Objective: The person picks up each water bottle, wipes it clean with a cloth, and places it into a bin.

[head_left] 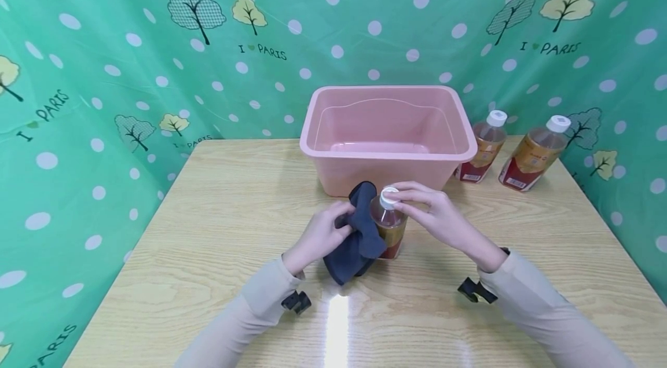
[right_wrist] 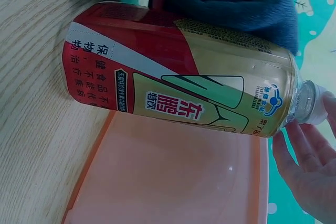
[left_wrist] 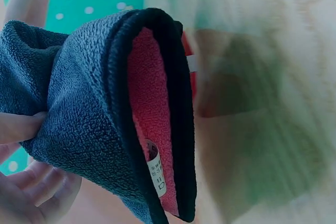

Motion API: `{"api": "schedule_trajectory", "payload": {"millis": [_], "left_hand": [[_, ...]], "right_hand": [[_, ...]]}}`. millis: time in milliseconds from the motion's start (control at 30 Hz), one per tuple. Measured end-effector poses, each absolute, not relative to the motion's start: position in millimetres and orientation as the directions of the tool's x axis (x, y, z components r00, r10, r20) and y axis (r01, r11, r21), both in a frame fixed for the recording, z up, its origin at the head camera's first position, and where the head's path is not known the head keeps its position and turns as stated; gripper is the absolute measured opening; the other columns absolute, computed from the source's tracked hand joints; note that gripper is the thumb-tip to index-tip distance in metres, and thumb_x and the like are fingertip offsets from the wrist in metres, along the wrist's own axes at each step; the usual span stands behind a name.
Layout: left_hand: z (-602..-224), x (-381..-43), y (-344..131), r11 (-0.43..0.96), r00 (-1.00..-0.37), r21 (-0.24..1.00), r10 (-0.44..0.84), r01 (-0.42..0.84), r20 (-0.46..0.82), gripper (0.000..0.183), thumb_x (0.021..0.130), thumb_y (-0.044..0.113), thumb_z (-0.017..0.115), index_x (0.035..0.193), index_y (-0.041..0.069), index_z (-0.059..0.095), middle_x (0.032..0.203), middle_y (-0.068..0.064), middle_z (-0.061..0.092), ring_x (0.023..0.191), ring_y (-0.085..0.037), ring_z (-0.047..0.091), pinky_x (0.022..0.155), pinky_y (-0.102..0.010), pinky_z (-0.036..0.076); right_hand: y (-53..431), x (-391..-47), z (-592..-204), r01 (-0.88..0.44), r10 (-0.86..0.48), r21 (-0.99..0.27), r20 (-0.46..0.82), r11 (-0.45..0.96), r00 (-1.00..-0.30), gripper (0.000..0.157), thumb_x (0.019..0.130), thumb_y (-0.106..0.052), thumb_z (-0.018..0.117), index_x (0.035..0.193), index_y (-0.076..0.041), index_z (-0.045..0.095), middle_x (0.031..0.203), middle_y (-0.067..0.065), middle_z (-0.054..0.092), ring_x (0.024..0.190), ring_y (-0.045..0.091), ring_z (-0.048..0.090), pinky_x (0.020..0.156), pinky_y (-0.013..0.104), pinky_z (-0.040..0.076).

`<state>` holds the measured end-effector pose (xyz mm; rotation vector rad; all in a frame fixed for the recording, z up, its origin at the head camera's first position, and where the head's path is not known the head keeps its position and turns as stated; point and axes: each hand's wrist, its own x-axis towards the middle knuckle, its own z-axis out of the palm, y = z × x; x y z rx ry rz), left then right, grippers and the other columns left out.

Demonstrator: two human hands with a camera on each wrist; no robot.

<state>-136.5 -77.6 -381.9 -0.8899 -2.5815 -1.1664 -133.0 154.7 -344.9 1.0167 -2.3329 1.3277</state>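
A drink bottle (right_wrist: 178, 72) with a red and gold label and a white cap stands in front of the pink bin. My right hand (head_left: 435, 212) pinches its cap from above between thumb and fingers. My left hand (head_left: 325, 232) grips a folded dark blue-grey cloth (head_left: 356, 240), thumb on one side and fingers beneath, as the left wrist view shows. The cloth lies against the bottle's left side. Its pink inner face and a small white tag (left_wrist: 156, 169) show in the left wrist view.
Behind the bottle stands the open pink bin (head_left: 388, 155). Two similar bottles, one nearer the bin (head_left: 482, 148) and one farther right (head_left: 537, 154), stand right of it. A green dotted curtain (head_left: 333, 21) hangs around the wooden table (head_left: 219, 229).
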Motion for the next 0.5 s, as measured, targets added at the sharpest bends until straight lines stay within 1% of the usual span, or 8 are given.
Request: {"api": "schedule_trajectory", "payload": {"millis": [133, 300, 500], "left_hand": [[-374, -136, -77, 0.497, -0.800, 0.632, 0.439, 0.595, 0.408, 0.026, 0.068, -0.007, 0.059, 0.093, 0.000, 0.061, 0.093, -0.009, 0.059, 0.084, -0.019, 0.056, 0.074, -0.031, 0.046], [-369, -134, -77, 0.499, -0.801, 0.631, 0.436, 0.594, 0.410, 0.026, 0.070, -0.007, 0.058, 0.094, 0.000, 0.061, 0.092, -0.008, 0.058, 0.082, -0.018, 0.054, 0.072, -0.030, 0.046], [-372, -135, -75, 0.499, -0.791, 0.615, 0.432, 0.610, 0.434, 0.027, 0.069, -0.008, 0.059, 0.094, 0.001, 0.061, 0.091, -0.007, 0.058, 0.080, -0.017, 0.054, 0.072, -0.029, 0.045]], "right_hand": [[155, -133, -345, -0.687, -0.441, -0.646, 0.537, 0.333, -0.719, 0.024, 0.076, 0.007, 0.060, 0.099, 0.002, 0.065, 0.107, 0.011, 0.060, 0.097, 0.007, 0.055, 0.078, 0.011, 0.042], [155, -133, -345, -0.684, -0.442, -0.647, 0.533, 0.337, -0.722, 0.025, 0.076, 0.007, 0.060, 0.100, 0.001, 0.065, 0.107, 0.011, 0.060, 0.097, 0.008, 0.055, 0.078, 0.011, 0.041], [155, -133, -345, -0.690, -0.441, -0.642, 0.541, 0.334, -0.716, 0.025, 0.076, 0.007, 0.061, 0.100, 0.001, 0.065, 0.107, 0.010, 0.060, 0.097, 0.009, 0.055, 0.079, 0.011, 0.042]]}}
